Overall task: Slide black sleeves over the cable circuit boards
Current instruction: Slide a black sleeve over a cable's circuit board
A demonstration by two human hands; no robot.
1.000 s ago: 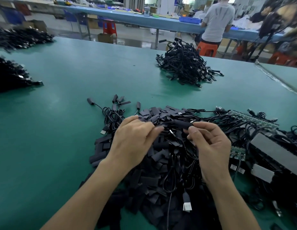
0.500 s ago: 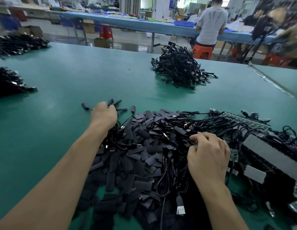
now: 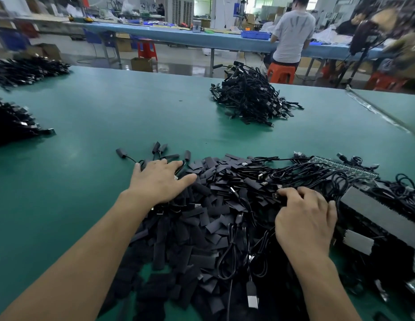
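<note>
Sleeves: the black sleeves [image 3: 202,228] lie in a loose heap on the green desk [image 3: 97,117] right in front of you, between your forearms and spreading toward your body.
Sleeve handling: judge them light, thin and flattened, and soft enough to crease. You will likely want to pinch one by its long edges so the mouth bows open, rather than pressing it flat.
Cables: thin black cables [image 3: 294,174] tangle over the right side of the heap. They look limp and loopy, so expect a lifted one to drag its neighbours along.
Circuit boards: a green strip that looks like circuit boards [image 3: 345,166] shows at the far right edge of the tangle. Treat them as stiff, small and probably fragile at the joints, and hold a board by its edges or by the cable just behind it.
Left hand: your left hand [image 3: 160,181] lies palm down on the far left part of the heap, fingers straight and spread, gripping nothing.
Right hand: your right hand [image 3: 303,218] has its fingers curled down into the cables near a plug. Whether it has one pinched cannot be told.
Sleeved ends: a few sleeved ends [image 3: 155,147] lie just beyond your left hand.
Risk: sleeves may cling in pairs, so check that you lift only one.
</note>
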